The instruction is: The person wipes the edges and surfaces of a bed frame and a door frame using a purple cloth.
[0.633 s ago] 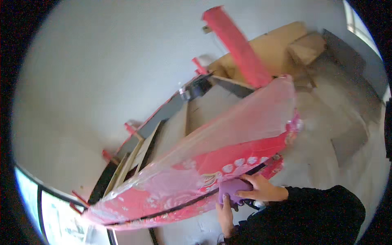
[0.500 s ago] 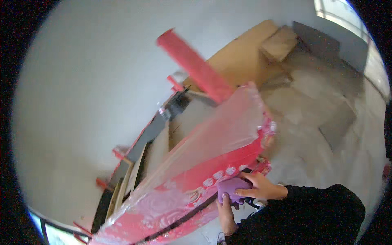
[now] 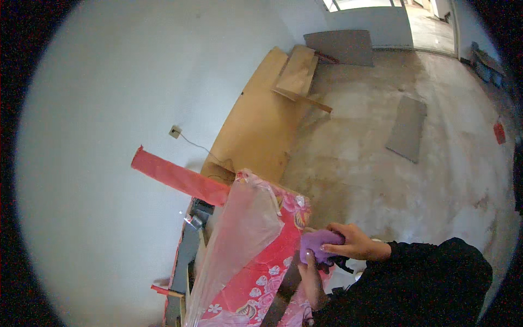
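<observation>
A soft purple cloth, bunched up, is held between both hands at the lower middle. My right hand grips it from the right, fingers over its top and thumb across its front. From below, my left hand pinches it with the thumb raised against its face. Something black with strap-like ends hangs just under the cloth, partly hidden by my hands. Left of the hands stands a piece of furniture covered in pink flowered fabric, with clear plastic sheeting over part of it and a dark band along its side.
A red padded bar sticks out from the covered piece toward the wall. Large tan boards lean along the wall by a socket. Grey panels lie on the dusty floor. A doorway opens at the far right.
My view has swung right, so the covered piece and bar sit lower and further left, and more floor and the doorway show. Both hands still hold the purple cloth.
</observation>
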Demonstrator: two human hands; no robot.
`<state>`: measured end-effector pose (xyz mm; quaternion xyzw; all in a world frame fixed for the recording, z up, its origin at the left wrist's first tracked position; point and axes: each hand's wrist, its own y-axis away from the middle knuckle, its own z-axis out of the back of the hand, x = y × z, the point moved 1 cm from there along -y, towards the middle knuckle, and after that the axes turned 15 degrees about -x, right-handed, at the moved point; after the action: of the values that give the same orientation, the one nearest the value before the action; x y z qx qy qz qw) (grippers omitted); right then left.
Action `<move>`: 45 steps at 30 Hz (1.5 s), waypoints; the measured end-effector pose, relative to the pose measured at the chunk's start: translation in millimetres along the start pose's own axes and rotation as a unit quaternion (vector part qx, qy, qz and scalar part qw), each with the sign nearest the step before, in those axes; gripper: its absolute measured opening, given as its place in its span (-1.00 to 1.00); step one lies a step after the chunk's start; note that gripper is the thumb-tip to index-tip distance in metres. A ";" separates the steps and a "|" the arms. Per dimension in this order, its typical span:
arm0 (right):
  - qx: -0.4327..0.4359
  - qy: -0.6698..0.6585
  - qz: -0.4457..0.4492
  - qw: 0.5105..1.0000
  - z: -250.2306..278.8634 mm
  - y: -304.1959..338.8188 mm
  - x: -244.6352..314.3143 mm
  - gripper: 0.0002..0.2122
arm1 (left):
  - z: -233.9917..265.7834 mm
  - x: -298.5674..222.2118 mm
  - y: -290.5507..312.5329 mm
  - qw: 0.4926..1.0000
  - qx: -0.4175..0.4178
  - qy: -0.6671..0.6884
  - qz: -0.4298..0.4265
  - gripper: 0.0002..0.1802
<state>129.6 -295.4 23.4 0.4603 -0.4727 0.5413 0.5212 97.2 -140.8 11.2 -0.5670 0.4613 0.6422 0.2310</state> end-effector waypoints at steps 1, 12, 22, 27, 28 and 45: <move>0.021 0.004 -0.004 1.000 -4.4 -1.7 -2.8 -0.56 | 5.4 3.7 -2.1 1.000 -0.007 0.004 -0.004 -0.51; 0.146 -0.262 -0.188 0.935 -94.5 9.7 -32.9 -0.69 | 102.3 29.6 12.0 0.950 -0.307 0.050 0.020 -0.65; 0.388 -0.171 -0.057 0.904 -143.3 33.0 -9.2 -0.60 | 139.0 67.0 64.0 0.907 -0.403 0.118 -0.001 -0.71; 0.408 -0.173 -0.069 0.894 -140.1 27.9 -3.6 -0.58 | 137.9 61.5 62.3 0.917 -0.382 0.116 -0.019 -0.70; 0.385 -0.195 -0.060 0.900 -137.7 26.4 -6.5 -0.57 | 136.0 59.5 58.4 0.922 -0.369 0.113 -0.022 -0.70; -0.092 -0.193 -0.085 0.973 12.2 9.6 -27.4 -0.61 | 32.8 51.6 -8.2 0.970 0.110 -0.196 -0.089 -0.59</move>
<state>121.0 -311.2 -2.4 0.5446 -0.5716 0.3499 0.5042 74.1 -120.7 -42.3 -0.4394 0.4225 0.6633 0.4340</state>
